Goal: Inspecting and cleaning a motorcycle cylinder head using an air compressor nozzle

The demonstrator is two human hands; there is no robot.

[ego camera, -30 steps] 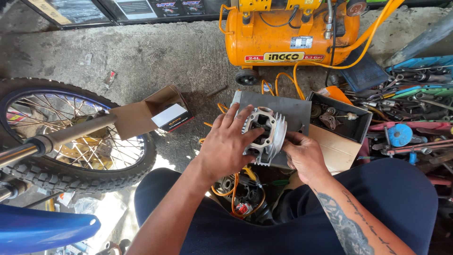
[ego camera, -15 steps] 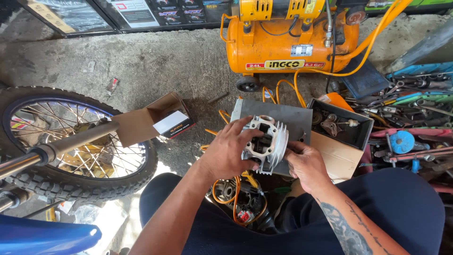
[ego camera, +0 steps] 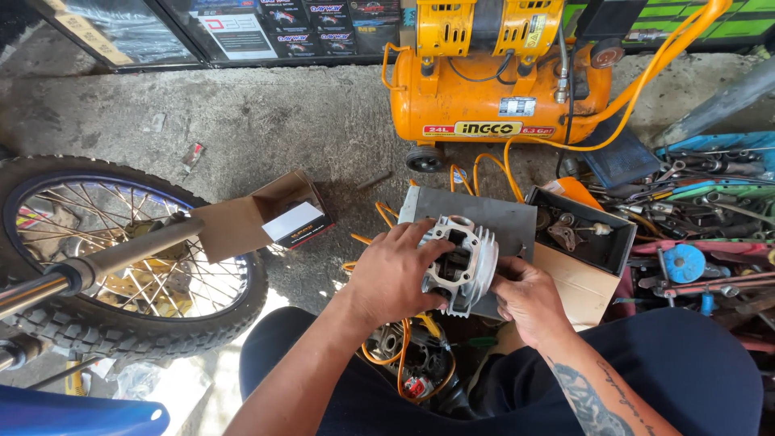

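Hands of a seated person hold a silver finned engine cylinder (ego camera: 462, 262) above a grey flat box (ego camera: 500, 222), over the lap. Left hand (ego camera: 395, 274) wraps its grip around the cylinder's left side; right hand (ego camera: 526, 299) pinches its lower right edge. Nearby on the concrete floor (ego camera: 266, 121): an orange air compressor (ego camera: 492, 89) behind, an open cardboard box (ego camera: 258, 218) left, a spoked motorcycle wheel (ego camera: 121, 258) far left, scattered tools (ego camera: 694, 210) right.
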